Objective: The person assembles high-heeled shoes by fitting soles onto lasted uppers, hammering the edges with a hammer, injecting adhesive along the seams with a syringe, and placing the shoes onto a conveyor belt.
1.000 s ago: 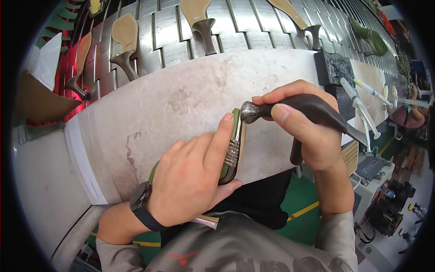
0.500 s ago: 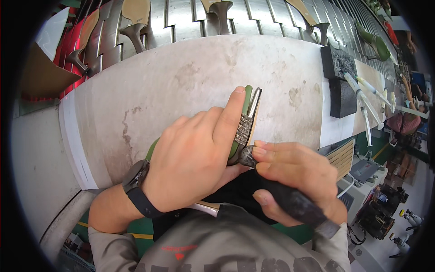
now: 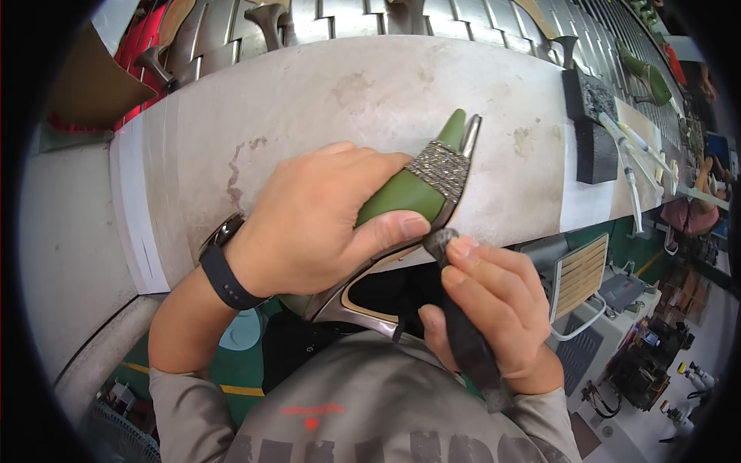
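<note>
A green high-heeled shoe [image 3: 401, 197] with a glittery woven band [image 3: 440, 171] lies over the bench's near edge, toe pointing away to the upper right. My left hand [image 3: 301, 212] wraps over its upper, thumb pressed along the near side of the sole edge. Its slim metallic heel [image 3: 359, 315] sticks out toward my body. In my right hand [image 3: 494, 301] is a thick dark-handled tool [image 3: 471, 339], with fingertips close to its rounded grey head. That head touches or nearly touches the sole edge beside my left thumb.
Beyond the stained pale bench top [image 3: 309, 100] runs a slatted metal conveyor [image 3: 332, 23] carrying heeled sole pieces [image 3: 266, 23]. At the right are black blocks [image 3: 594, 147], several syringes [image 3: 629, 158] and a slatted wooden chair [image 3: 579, 274]. Another person [image 3: 695, 204] sits farther right.
My left hand has rolled the shoe, so its green upper and band now show broadly. My left thumb has come on top near the sole edge. The right hand's tool points more steeply away.
</note>
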A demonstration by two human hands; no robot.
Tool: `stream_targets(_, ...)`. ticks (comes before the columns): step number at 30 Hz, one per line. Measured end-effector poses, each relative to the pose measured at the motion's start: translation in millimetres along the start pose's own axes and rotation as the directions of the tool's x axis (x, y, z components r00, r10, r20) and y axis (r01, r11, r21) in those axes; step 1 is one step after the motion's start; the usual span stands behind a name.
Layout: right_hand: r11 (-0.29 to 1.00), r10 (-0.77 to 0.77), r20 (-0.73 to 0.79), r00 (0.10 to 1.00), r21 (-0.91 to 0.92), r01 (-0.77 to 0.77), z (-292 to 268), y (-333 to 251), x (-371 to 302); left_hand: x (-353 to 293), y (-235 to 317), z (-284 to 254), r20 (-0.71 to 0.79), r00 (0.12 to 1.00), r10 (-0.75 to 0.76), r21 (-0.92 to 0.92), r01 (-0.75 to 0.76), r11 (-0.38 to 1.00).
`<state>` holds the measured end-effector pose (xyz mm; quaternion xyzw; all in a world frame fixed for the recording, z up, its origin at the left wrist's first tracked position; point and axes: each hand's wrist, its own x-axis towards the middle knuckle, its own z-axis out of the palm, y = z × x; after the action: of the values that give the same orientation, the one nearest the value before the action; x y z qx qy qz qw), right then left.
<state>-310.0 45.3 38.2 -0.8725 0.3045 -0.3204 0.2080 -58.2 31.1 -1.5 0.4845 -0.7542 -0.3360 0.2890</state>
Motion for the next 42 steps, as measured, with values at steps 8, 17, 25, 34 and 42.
stream_targets(8, 0.985, 0.059, 0.099, 0.993, 0.158, -0.074, 23.8, -12.0, -4.0, 3.2, -2.1, 4.6, -0.084, 0.996, 0.031, -0.012, -0.033, 0.999)
stream_targets(17, 0.888, 0.074, 0.239, 0.968, 0.426, -0.173, 19.0, 3.9, 11.0, 0.3, -1.5, 9.2, -0.118, 0.993, 0.023, 0.021, -0.020, 1.000)
stream_targets(25, 0.812, 0.142, 0.221, 0.965, 0.531, -0.241, 22.9, 2.1, 7.8, -2.9, 2.4, 5.2, -0.096, 0.995, -0.023, -0.006, 0.023, 1.000)
stream_targets(34, 0.965, 0.025, -0.089, 0.996, 0.263, -0.001, 32.2, -17.0, 2.1, 11.1, 14.1, 10.0, -0.141, 0.990, -0.012, -0.021, 0.009, 1.000)
stream_targets(42, 0.646, 0.577, -0.172, 0.798, 0.694, -0.318, -34.5, 2.7, 12.2, 23.9, 41.2, 11.5, -0.012, 0.992, -0.128, 0.142, 0.129, 0.982)
